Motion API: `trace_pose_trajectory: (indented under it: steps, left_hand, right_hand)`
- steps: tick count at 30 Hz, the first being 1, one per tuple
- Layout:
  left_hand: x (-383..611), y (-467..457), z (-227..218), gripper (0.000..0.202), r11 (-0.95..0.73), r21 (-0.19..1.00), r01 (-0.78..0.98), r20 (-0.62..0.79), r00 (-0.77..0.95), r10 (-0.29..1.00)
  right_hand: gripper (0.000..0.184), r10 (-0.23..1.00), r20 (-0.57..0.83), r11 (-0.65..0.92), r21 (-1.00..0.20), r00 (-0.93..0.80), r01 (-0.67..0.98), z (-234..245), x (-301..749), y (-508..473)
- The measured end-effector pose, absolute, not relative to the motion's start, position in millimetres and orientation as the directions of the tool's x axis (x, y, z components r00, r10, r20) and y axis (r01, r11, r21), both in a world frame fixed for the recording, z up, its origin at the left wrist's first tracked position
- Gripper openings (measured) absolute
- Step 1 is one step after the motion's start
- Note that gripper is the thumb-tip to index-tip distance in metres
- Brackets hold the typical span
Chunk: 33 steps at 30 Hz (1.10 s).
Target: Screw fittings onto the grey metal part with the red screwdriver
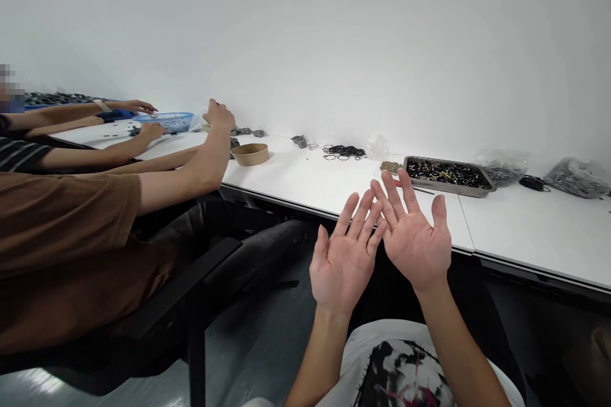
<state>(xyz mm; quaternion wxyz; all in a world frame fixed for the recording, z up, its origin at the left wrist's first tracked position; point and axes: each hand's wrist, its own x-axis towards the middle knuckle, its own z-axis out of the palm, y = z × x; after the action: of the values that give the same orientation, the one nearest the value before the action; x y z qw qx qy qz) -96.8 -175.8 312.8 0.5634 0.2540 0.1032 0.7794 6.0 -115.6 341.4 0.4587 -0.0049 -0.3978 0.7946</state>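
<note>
My left hand is held up palm toward me, fingers spread, holding nothing. Beside it my right hand is raised the same way, its palm bare and its fingers apart. The fingertips of the two hands overlap in view; whether they touch I cannot tell. Just beyond the right fingers stands a metal tray full of small dark and gold-coloured pieces. A heap of small tan beads or rings lies at the tray's left, and a thin red-handled tool is partly hidden behind my right fingers.
Black cord loops lie on the white table, with a brown paper bowl farther left. Clear bags of parts stand on the right. At left, a co-worker in a brown sleeve and others work near a blue basket.
</note>
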Motion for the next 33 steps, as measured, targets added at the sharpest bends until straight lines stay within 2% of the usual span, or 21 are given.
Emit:
trace_pose_trajectory:
  steps: [10, 13, 17, 20, 23, 25, 30, 33]
  left_hand:
    - [-98.3, -173.0, 308.9, 0.064, -0.362, 0.464, -0.809, 0.256, -0.269, 0.929]
    - [-98.1, -171.7, 307.3, 0.062, -0.368, 0.467, -0.804, 0.262, -0.271, 0.926]
    - [-98.9, -170.3, 305.3, 0.056, -0.383, 0.481, -0.788, 0.273, -0.281, 0.920]
    - [-99.9, -170.7, 305.1, 0.052, -0.409, 0.491, -0.769, 0.298, -0.293, 0.909]
    - [-98.3, -171.4, 306.3, 0.043, -0.443, 0.497, -0.746, 0.342, -0.301, 0.890]
    - [-95.9, -170.6, 306.6, 0.041, -0.458, 0.508, -0.730, 0.356, -0.306, 0.883]
    - [-98.2, -160.9, 296.4, 0.038, -0.488, 0.543, -0.684, 0.341, -0.352, 0.872]
    - [-108.3, -152.9, 285.3, 0.033, -0.513, 0.510, -0.691, 0.375, -0.358, 0.855]
  right_hand:
    - [0.062, 0.692, 0.377, -0.387, -0.526, -0.615, -0.757, 337.6, 5.7, -112.6]
    - [0.061, 0.692, 0.381, -0.384, -0.525, -0.614, -0.759, 337.8, 5.0, -112.9]
    - [0.060, 0.697, 0.380, -0.343, -0.567, -0.608, -0.749, 338.3, 5.1, -111.7]
    - [0.067, 0.688, 0.411, -0.278, -0.612, -0.598, -0.741, 338.0, 6.1, -110.2]
    - [0.075, 0.635, 0.455, -0.177, -0.701, -0.625, -0.690, 334.7, 2.7, -112.2]
    - [0.073, 0.601, 0.442, -0.132, -0.767, -0.666, -0.628, 329.7, -4.4, -116.6]
    - [0.058, 0.607, 0.323, -0.206, -0.819, -0.726, -0.536, 310.4, -32.4, -125.0]
    - [0.052, 0.594, 0.269, -0.233, -0.844, -0.758, -0.483, 300.1, -45.9, -119.6]
